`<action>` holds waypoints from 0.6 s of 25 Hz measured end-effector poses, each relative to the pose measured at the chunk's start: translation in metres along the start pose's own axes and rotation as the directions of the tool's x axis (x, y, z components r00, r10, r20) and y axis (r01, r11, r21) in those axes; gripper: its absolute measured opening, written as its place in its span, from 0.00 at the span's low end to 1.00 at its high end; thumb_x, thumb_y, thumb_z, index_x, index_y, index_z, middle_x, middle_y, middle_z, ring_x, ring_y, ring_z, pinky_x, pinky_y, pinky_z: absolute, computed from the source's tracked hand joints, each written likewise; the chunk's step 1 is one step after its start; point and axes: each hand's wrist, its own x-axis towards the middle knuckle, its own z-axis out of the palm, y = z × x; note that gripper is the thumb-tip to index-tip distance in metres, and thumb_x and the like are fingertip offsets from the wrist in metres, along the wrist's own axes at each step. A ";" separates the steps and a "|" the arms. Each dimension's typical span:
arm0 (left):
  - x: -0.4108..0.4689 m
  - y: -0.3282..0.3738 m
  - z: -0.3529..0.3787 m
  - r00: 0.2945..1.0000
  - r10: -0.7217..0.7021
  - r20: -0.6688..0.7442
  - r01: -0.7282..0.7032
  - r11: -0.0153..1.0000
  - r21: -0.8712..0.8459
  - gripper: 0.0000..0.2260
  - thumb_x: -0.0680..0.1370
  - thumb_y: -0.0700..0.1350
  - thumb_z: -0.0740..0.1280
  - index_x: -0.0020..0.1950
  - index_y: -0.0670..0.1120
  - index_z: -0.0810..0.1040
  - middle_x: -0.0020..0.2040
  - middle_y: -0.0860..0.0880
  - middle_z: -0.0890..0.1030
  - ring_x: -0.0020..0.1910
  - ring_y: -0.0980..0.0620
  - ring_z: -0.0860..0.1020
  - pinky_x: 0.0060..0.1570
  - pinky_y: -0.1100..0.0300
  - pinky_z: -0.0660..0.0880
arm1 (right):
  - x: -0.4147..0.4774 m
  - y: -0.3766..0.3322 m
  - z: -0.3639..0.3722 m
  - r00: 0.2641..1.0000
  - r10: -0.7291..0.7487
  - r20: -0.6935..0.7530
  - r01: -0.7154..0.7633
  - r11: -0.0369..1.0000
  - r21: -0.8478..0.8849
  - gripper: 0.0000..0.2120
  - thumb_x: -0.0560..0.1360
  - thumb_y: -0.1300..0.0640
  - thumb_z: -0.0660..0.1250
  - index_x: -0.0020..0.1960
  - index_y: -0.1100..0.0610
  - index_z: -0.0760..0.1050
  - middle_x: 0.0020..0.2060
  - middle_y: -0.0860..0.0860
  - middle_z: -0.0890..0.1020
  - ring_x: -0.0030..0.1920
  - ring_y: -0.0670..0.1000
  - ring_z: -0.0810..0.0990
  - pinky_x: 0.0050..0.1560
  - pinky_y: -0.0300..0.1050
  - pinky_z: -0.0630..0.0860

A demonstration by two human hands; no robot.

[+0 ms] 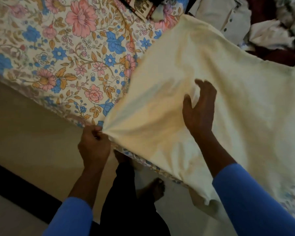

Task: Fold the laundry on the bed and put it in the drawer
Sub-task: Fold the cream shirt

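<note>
A large pale yellow cloth (228,86) lies spread across the bed with the floral sheet (66,53), its near edge hanging over the bed's side. My left hand (94,143) pinches the cloth's near left corner at the bed edge, pulling it taut into small creases. My right hand (199,106) hovers over the middle of the cloth with fingers spread and loosely bent, holding nothing; whether the fingertips touch the fabric is unclear.
A heap of unfolded laundry (266,26), white, grey and maroon pieces, lies at the far right of the bed. A dark patterned cloth (141,5) sits at the top edge. My legs and bare foot (153,188) stand on the floor beside the bed.
</note>
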 end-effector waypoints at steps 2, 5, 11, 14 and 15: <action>0.005 -0.002 -0.007 0.998 0.060 -0.022 -0.058 0.995 0.084 0.12 0.80 0.41 0.66 0.63 0.46 0.77 0.59 0.41 0.81 0.57 0.37 0.79 0.53 0.51 0.73 | -0.043 0.026 -0.028 0.996 0.070 -0.053 -0.072 0.997 -0.029 0.24 0.81 0.55 0.66 0.76 0.53 0.69 0.75 0.55 0.68 0.77 0.53 0.66 0.74 0.58 0.69; -0.022 0.016 0.007 0.920 0.391 0.012 -0.386 0.905 0.179 0.20 0.78 0.44 0.71 0.69 0.47 0.72 0.69 0.42 0.72 0.68 0.39 0.72 0.63 0.44 0.73 | -0.096 0.063 -0.060 0.974 0.200 -0.104 -0.208 0.976 -0.069 0.24 0.82 0.56 0.67 0.76 0.53 0.69 0.75 0.55 0.68 0.78 0.53 0.65 0.74 0.58 0.68; -0.115 0.039 0.104 0.314 0.716 0.624 -0.945 0.299 0.132 0.29 0.83 0.58 0.64 0.81 0.48 0.63 0.85 0.46 0.53 0.84 0.43 0.51 0.77 0.41 0.60 | -0.179 0.114 -0.095 0.914 0.341 -0.218 -0.391 0.883 -0.260 0.27 0.82 0.50 0.63 0.79 0.54 0.64 0.80 0.57 0.62 0.81 0.59 0.58 0.79 0.59 0.56; -0.136 0.041 0.140 0.369 0.576 0.730 -0.928 0.269 0.257 0.35 0.81 0.58 0.63 0.84 0.49 0.55 0.86 0.46 0.47 0.84 0.43 0.44 0.79 0.33 0.52 | -0.203 0.154 -0.133 0.651 0.552 -0.522 -0.684 0.724 -0.088 0.28 0.83 0.50 0.62 0.81 0.55 0.61 0.80 0.58 0.62 0.80 0.60 0.59 0.78 0.61 0.56; -0.143 0.041 0.148 0.414 0.559 0.719 -0.910 0.270 0.315 0.36 0.80 0.56 0.65 0.84 0.49 0.54 0.86 0.46 0.46 0.84 0.42 0.43 0.79 0.32 0.49 | -0.211 0.169 -0.147 0.497 0.656 -0.569 -0.769 0.636 0.062 0.28 0.83 0.49 0.62 0.80 0.55 0.61 0.79 0.59 0.63 0.79 0.61 0.60 0.77 0.63 0.59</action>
